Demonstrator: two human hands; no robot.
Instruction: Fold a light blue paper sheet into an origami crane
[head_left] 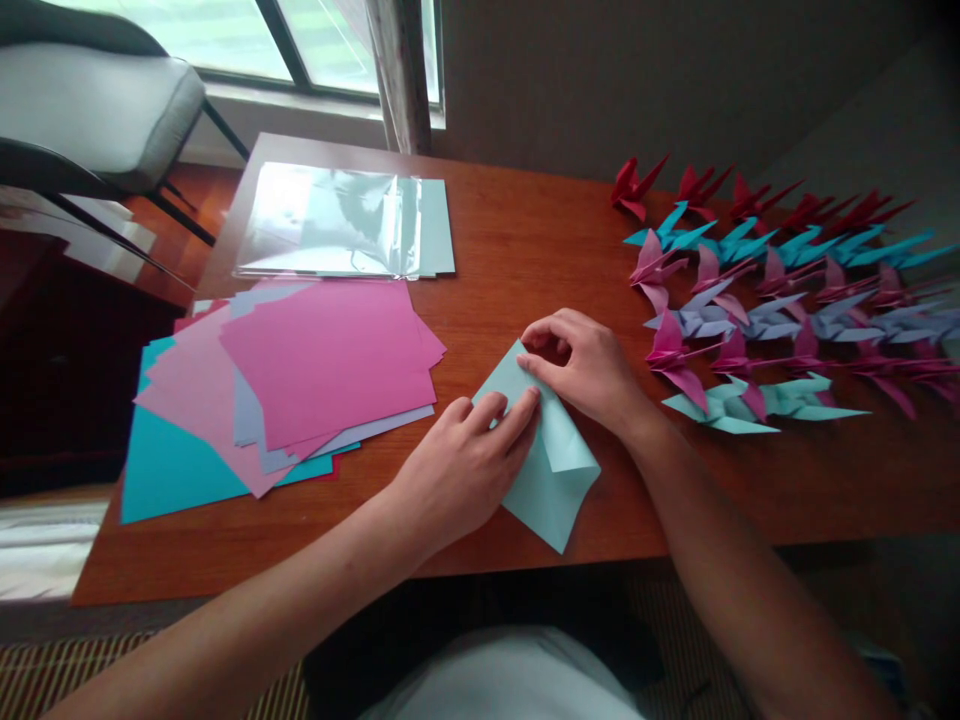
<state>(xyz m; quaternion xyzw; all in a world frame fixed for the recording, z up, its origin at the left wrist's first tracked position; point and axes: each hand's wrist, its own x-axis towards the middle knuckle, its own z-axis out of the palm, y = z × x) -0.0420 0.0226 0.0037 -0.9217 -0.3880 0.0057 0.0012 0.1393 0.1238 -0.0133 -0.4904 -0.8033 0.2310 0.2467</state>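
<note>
A sheet of pale mint origami paper (551, 505) lies on the wooden table in front of me, partly folded, with one flap lifted along its right side. My left hand (469, 460) rests across its left part, fingers bent and the index fingertip pressing near the middle. At the far corner, my right hand (581, 365) pinches the paper's edge between thumb and curled fingers. Part of the sheet is hidden beneath my left hand.
Loose coloured paper sheets (330, 360) are piled at the left. Behind them lies a clear plastic packet (322, 220) of pale sheets. Rows of folded paper cranes (750, 315) stand at the right. A chair (97, 110) is beyond the table's left end.
</note>
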